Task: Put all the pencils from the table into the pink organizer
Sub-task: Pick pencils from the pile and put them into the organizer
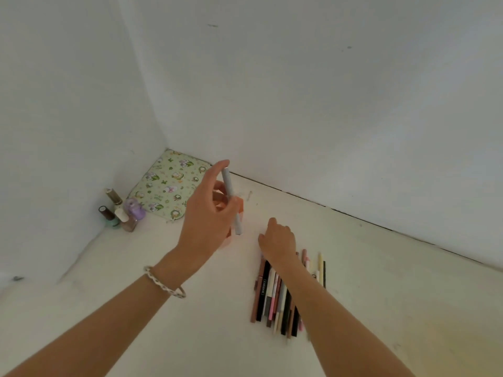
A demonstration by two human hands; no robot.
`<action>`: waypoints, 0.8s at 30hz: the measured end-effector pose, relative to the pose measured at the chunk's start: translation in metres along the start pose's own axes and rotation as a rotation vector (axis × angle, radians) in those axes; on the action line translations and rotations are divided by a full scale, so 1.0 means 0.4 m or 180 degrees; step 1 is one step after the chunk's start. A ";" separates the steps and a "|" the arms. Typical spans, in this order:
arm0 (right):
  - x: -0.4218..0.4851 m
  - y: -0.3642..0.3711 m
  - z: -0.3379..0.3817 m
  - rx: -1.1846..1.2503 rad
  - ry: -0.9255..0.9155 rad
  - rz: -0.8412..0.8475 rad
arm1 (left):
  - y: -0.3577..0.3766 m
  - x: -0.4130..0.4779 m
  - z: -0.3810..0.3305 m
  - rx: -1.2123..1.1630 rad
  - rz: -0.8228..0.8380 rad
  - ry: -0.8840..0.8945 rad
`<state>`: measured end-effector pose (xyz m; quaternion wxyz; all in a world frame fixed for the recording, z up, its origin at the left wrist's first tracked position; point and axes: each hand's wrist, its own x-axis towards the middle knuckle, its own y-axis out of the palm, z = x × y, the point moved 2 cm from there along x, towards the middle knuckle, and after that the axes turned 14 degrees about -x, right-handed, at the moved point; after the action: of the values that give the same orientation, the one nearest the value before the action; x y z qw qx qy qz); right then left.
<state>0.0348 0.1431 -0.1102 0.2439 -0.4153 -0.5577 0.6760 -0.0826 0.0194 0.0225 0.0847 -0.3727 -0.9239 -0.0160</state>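
Observation:
My left hand (208,213) holds a grey pencil (231,201) upright between thumb and fingers, right in front of the pink organizer (239,208), which is mostly hidden behind the hand. My right hand (279,239) rests palm down on the far end of a pile of pencils (275,297) lying side by side on the white table; whether its fingers grip one I cannot tell. The pile holds several pencils in black, brown, pink and cream.
A green flowered pouch (170,186) lies in the corner where two white walls meet. Several nail polish bottles (119,213) stand to its left. The white table (394,295) stretches on to the right of the pile.

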 end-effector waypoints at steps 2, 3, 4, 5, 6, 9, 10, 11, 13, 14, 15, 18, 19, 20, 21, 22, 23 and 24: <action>-0.005 0.019 0.010 -0.0211 -0.0118 -0.0031 | -0.021 0.006 -0.009 -0.0052 -0.0144 0.0071; -0.003 0.020 0.015 -0.0088 -0.0154 -0.0005 | -0.036 0.012 -0.013 -0.0065 -0.0234 0.0162; -0.001 0.011 0.015 0.0219 -0.0123 -0.0006 | -0.050 0.020 -0.019 -0.0053 -0.0353 0.0290; 0.004 -0.008 0.012 0.0652 -0.0033 -0.0087 | -0.067 0.032 -0.023 -0.0005 -0.0504 0.0432; 0.010 -0.037 0.008 0.1114 0.0097 -0.0249 | -0.086 0.046 -0.026 0.0045 -0.0672 0.0548; 0.027 -0.159 -0.009 0.2196 0.0431 -0.1109 | -0.139 0.093 -0.009 0.0185 -0.1077 0.0638; 0.028 -0.202 -0.013 0.2498 0.0488 -0.1396 | -0.149 0.105 0.006 0.0252 -0.1124 0.0614; 0.026 -0.242 -0.015 0.2761 0.0512 -0.1647 | -0.151 0.114 0.022 0.0342 -0.1124 0.0596; 0.016 -0.308 -0.011 0.3131 0.0438 -0.2053 | -0.144 0.121 0.058 0.0601 -0.1021 0.0606; 0.009 -0.332 -0.004 0.3242 0.0353 -0.2202 | -0.137 0.121 0.080 0.0773 -0.0935 0.0633; 0.000 -0.350 0.006 0.3320 0.0271 -0.2322 | -0.132 0.119 0.103 0.0974 -0.0832 0.0660; -0.026 -0.374 0.043 0.3441 0.0082 -0.2581 | -0.124 0.103 0.175 0.1585 -0.0441 0.0668; -0.032 -0.374 0.058 0.3482 0.0038 -0.2626 | -0.124 0.096 0.192 0.1756 -0.0312 0.0647; -0.036 -0.371 0.075 0.3516 -0.0005 -0.2643 | -0.126 0.091 0.204 0.1869 -0.0219 0.0637; -0.038 -0.366 0.092 0.3536 -0.0075 -0.2641 | -0.131 0.086 0.211 0.1894 -0.0198 0.0647; -0.041 -0.361 0.109 0.3529 -0.0177 -0.2638 | -0.138 0.084 0.212 0.1852 -0.0253 0.0680; -0.043 -0.355 0.130 0.3478 -0.0306 -0.2632 | -0.150 0.083 0.208 0.1758 -0.0385 0.0714; -0.046 -0.349 0.151 0.3388 -0.0438 -0.2619 | -0.164 0.083 0.200 0.1642 -0.0556 0.0758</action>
<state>-0.0244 0.1314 0.0309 0.6166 0.0517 -0.2758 0.7356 -0.1631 0.0023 -0.0486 0.2828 -0.2535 -0.9096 0.1685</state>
